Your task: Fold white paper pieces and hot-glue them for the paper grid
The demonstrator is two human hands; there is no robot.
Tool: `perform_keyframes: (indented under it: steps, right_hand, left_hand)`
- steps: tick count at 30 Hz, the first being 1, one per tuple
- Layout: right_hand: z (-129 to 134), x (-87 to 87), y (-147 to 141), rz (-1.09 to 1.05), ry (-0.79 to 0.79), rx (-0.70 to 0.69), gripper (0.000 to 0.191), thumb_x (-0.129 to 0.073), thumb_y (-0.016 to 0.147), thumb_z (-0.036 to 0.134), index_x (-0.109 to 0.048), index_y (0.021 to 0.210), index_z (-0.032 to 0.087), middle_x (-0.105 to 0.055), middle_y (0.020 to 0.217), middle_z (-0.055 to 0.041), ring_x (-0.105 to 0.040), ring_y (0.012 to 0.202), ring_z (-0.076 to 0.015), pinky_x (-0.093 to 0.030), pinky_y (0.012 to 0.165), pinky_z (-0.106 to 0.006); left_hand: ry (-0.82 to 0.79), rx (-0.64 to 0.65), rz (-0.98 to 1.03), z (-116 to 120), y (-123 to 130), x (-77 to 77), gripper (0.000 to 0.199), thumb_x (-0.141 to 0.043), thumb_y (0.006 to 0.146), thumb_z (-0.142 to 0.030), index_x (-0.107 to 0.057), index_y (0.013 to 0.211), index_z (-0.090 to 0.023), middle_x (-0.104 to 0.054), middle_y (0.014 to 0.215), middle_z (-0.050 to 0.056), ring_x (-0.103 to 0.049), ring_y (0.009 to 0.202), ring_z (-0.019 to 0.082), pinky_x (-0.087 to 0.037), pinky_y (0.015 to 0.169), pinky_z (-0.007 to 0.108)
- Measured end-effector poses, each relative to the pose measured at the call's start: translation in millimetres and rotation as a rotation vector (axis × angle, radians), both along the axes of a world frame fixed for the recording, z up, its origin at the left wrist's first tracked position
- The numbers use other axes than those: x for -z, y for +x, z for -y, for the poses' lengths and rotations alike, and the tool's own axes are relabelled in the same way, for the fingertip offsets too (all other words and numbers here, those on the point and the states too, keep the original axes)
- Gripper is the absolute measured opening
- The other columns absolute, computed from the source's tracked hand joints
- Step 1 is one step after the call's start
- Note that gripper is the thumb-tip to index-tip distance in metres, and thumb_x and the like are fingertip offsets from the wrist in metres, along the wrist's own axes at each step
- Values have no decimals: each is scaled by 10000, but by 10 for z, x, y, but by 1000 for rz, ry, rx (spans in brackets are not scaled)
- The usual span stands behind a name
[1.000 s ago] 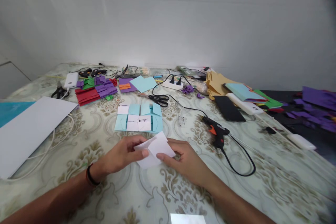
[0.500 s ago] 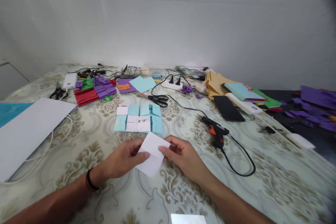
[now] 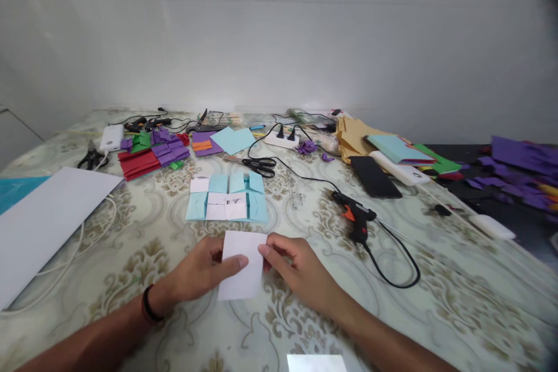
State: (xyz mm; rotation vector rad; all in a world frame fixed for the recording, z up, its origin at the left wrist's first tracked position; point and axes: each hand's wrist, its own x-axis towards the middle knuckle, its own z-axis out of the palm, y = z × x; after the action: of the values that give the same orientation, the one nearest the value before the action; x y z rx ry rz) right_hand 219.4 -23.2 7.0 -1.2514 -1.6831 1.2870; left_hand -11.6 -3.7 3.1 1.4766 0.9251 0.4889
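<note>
A small white sheet of paper (image 3: 241,285) is held between both hands, just above the patterned tablecloth. My left hand (image 3: 204,267) grips its left side, thumb on top and fingers underneath. At the right edge, my right hand (image 3: 292,261) pinches the same sheet between thumb and fingers. Beyond it lies a folded paper piece (image 3: 196,206) of light blue and white squares with small flaps. Another white paper (image 3: 316,363) shows at the bottom edge of the view.
A glue gun (image 3: 360,218) with its cord lies to the right, near a black phone (image 3: 375,177). Scissors (image 3: 261,166), a power strip (image 3: 281,139) and red folded paper (image 3: 138,163) sit farther back. Large white sheets (image 3: 52,221) lie at left.
The white sheet has turned from a tilted, diamond-like position to nearly upright, and sits slightly lower and to the left. Both hands still hold it.
</note>
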Motion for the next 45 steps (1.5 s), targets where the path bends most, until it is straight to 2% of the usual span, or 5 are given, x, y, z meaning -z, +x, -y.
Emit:
perform_keyframes:
  steps: [7, 16, 24, 33, 45]
  right_hand:
    - [26, 6, -16, 11, 41, 15, 333, -555, 1008, 454, -686, 864, 184, -643, 753, -18, -557, 699, -161, -407, 605, -258]
    - [-8, 10, -14, 59, -30, -87, 266, -613, 963, 363, -650, 775, 180, -592, 673, 10, -497, 628, -129, -370, 577, -245]
    - [20, 68, -57, 34, -48, -27, 196, -677, 912, 348, -705, 809, 183, -669, 724, -8, -570, 687, -148, -426, 627, -256]
    - [-18, 57, -19, -102, -56, -23, 147, -696, 877, 323, -691, 809, 193, -694, 760, -15, -608, 721, -157, -486, 677, -268]
    - [-137, 12, 119, 15, 34, 46, 143, -674, 874, 319, -691, 808, 194, -681, 754, -13, -596, 699, -159, -465, 645, -269]
  left_hand:
    - [65, -80, -149, 68, 48, 107, 360, -715, 887, -460, -665, 723, -144, -606, 648, 5, -483, 599, 133, -359, 540, 248]
    - [127, -101, 14, -35, 10, 25, 234, -700, 939, -389, -752, 993, -167, -746, 931, 44, -649, 829, 170, -496, 736, 258]
    - [47, -52, -28, 39, 72, 117, 269, -690, 933, -401, -727, 877, -141, -608, 677, -12, -526, 616, 112, -380, 560, 214]
    - [266, -79, -99, 27, 23, -13, 345, -646, 971, -412, -841, 850, -154, -624, 638, 9, -482, 602, 118, -335, 552, 242]
    - [180, -83, -85, -112, -54, -26, 303, -684, 939, -421, -793, 865, -148, -711, 746, 29, -557, 660, 139, -383, 586, 241]
